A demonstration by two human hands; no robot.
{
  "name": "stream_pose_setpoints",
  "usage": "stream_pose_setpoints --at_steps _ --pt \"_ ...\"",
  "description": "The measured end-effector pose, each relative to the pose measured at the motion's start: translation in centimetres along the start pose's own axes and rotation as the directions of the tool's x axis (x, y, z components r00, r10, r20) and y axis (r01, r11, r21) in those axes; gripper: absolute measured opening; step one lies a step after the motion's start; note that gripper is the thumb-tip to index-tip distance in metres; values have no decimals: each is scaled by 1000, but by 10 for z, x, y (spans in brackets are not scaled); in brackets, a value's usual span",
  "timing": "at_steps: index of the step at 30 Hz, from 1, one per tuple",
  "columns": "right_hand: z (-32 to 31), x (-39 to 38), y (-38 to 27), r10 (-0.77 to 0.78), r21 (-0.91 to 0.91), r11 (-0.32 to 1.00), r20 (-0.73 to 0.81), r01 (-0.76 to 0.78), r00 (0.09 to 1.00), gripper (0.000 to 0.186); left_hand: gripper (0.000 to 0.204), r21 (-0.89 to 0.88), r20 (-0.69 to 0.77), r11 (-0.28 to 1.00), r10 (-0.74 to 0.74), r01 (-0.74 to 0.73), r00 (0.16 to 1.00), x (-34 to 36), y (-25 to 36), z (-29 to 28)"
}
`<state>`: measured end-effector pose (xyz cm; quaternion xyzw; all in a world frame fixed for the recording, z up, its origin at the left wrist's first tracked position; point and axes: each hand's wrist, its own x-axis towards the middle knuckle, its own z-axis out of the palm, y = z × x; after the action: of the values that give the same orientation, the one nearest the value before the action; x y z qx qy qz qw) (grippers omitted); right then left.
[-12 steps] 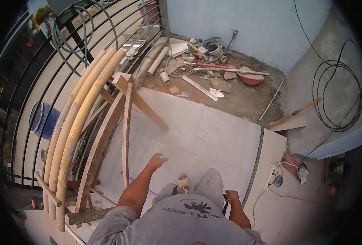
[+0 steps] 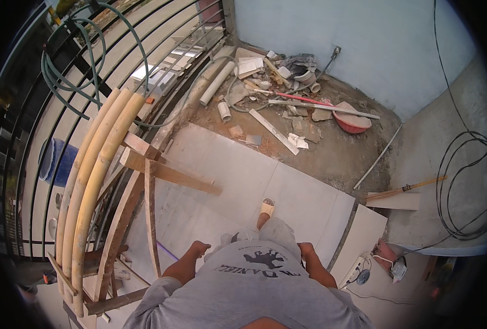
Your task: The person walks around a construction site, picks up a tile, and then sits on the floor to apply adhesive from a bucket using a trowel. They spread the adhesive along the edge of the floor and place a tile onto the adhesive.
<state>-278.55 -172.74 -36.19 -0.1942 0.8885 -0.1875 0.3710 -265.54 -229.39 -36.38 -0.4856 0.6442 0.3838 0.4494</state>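
My left hand (image 2: pixel 201 248) hangs beside my left thigh, low over the pale floor tiles (image 2: pixel 309 189). Its fingers point down, loosely bent, with nothing visible in them. The hand is apart from the wooden trestle (image 2: pixel 150 219) on its left. My right hand (image 2: pixel 306 250) is closed beside my right hip; whatever it holds is hidden now, though a dark, strap-like thing showed in it earlier. One foot in a light sandal (image 2: pixel 267 206) stands forward on the tiles.
Bamboo poles (image 2: pixel 98 183) lean on the trestle, against a dark metal railing (image 2: pixel 32 181). Ahead, rubble, pipe pieces and a red basin (image 2: pixel 353 122) lie on bare soil. To the right are a power strip (image 2: pixel 355 271), a broom (image 2: pixel 405 187) and coiled black cable (image 2: pixel 446 192).
My left hand has drawn back from over the tiles toward my thigh. The sandalled foot has stepped forward, and the dark thing at my right hand has gone from sight.
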Motion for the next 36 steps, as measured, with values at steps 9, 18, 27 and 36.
stream_pose_setpoints --at_steps 9,18,27,36 --pt "-294 147 0 589 750 427 193 -505 784 21 35 -454 -1 867 228 -204 974 -99 183 -1" --pt "-421 305 -48 492 818 446 115 -363 863 19 33 -342 54 926 189 -160 980 -6 321 -59" --pt "-432 339 -71 650 767 77 445 -636 616 13 46 -283 -101 901 313 -328 945 40 507 -233" --pt "-548 494 -88 611 854 228 248 -467 751 12 59 205 -491 644 719 -737 491 -77 826 -483"
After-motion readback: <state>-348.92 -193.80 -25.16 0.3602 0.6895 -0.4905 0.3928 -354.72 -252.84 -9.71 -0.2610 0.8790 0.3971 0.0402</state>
